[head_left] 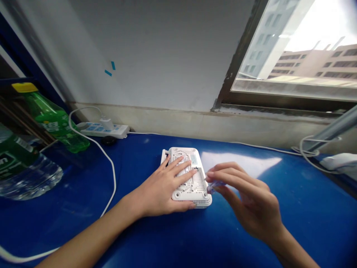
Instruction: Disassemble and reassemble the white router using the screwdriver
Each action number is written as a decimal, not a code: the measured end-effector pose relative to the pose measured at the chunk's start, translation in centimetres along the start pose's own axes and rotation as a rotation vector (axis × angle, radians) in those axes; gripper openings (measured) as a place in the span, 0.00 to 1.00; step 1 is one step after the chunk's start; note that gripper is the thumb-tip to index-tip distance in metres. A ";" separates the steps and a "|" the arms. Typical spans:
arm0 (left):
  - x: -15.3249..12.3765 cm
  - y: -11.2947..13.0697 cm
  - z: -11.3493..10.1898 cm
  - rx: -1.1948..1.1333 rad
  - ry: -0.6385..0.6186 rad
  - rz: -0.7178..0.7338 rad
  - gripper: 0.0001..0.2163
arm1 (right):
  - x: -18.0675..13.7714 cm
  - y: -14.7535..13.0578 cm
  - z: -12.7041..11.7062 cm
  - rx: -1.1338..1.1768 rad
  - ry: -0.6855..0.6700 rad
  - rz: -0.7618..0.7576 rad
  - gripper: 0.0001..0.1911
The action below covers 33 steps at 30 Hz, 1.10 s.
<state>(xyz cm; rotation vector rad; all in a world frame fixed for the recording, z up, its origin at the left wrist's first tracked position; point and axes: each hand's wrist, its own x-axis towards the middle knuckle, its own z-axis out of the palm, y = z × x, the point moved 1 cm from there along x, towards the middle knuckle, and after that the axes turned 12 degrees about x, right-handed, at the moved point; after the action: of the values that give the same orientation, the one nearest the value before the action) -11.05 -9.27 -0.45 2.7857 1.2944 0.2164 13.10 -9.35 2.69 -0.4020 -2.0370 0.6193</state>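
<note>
A white router-like box [199, 182] lies on the blue table with its vented side up, showing round corner recesses and a label. My left hand [164, 186] rests flat on it, fingers spread across the vents and thumb along the near edge. At the box's right near corner, my right hand [245, 197] pinches a small clear, purplish object [214, 185] between thumb and fingers. Its lower end is by the corner recess; whether it touches cannot be told. Fingers hide most of this object, so its kind is unclear.
A green bottle with yellow cap [55, 119] and a large clear water bottle [25, 167] stand left. A white power strip [111, 130] with a plugged-in charger sits by the wall. A white cable [113, 175] runs down the blue table [156, 242]. A metal pole [329, 130] stands right.
</note>
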 end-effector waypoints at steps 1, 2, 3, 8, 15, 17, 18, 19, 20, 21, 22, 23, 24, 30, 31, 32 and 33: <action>0.0 0.0 0.0 0.000 -0.003 -0.001 0.40 | 0.1 0.0 0.0 -0.005 0.008 -0.022 0.22; 0.0 0.0 0.0 0.000 -0.003 -0.001 0.40 | 0.2 0.0 0.0 -0.020 0.023 -0.043 0.21; 0.0 0.0 -0.1 0.000 -0.003 -0.001 0.40 | 0.2 0.0 -0.1 -0.044 0.040 -0.062 0.20; 0.0 -0.1 0.0 -0.012 0.005 0.000 0.41 | 0.1 0.3 -0.3 -0.141 0.055 -0.047 0.21; -0.1 -0.2 0.1 -0.066 0.045 0.014 0.42 | -0.1 0.2 -0.6 -0.067 0.093 -0.012 0.19; -0.1 -0.2 0.2 -0.074 0.043 0.010 0.44 | -0.1 0.2 -0.6 -0.103 0.111 -0.015 0.17; -0.1 -0.3 0.2 -0.076 0.041 0.008 0.44 | -0.1 0.3 -0.6 -0.107 0.100 -0.009 0.18; -0.1 -0.3 0.2 -0.078 0.039 0.007 0.44 | -0.1 0.3 -0.5 -0.097 0.077 0.001 0.20; -0.1 -0.3 0.3 -0.079 0.037 0.005 0.45 | -0.1 0.3 -0.4 -0.074 0.047 0.013 0.22; -0.1 -0.3 0.3 -0.081 0.035 0.004 0.45 | -0.1 0.3 -0.3 -0.042 0.020 0.022 0.24; -0.1 -0.3 0.3 -0.082 0.034 0.002 0.45 | -0.1 0.2 -0.2 -0.011 0.005 0.026 0.25; -0.1 -0.3 0.3 -0.083 0.032 0.000 0.45 | 0.0 0.2 -0.2 0.009 0.002 0.022 0.25; -0.1 -0.3 0.2 -0.082 0.030 -0.002 0.45 | 0.0 0.1 -0.2 0.011 0.003 0.009 0.23; 0.0 -0.3 0.2 -0.073 0.036 0.001 0.45 | -0.2 0.2 -0.2 -0.100 0.055 -0.019 0.16; -0.1 -0.3 0.2 -0.074 0.039 0.003 0.45 | -0.2 0.3 -0.1 -0.096 0.039 -0.008 0.18; -0.1 -0.3 0.3 -0.076 0.041 0.004 0.45 | -0.3 0.4 0.0 -0.082 0.018 0.003 0.20; -0.1 -0.3 0.3 -0.076 0.041 0.005 0.46 | -0.3 0.4 0.0 -0.060 0.006 0.015 0.23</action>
<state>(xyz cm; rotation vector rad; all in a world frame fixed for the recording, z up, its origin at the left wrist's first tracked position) -11.30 -9.11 -0.83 2.7346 1.2602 0.3172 13.25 -9.13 2.25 -0.4542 -2.0521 0.5661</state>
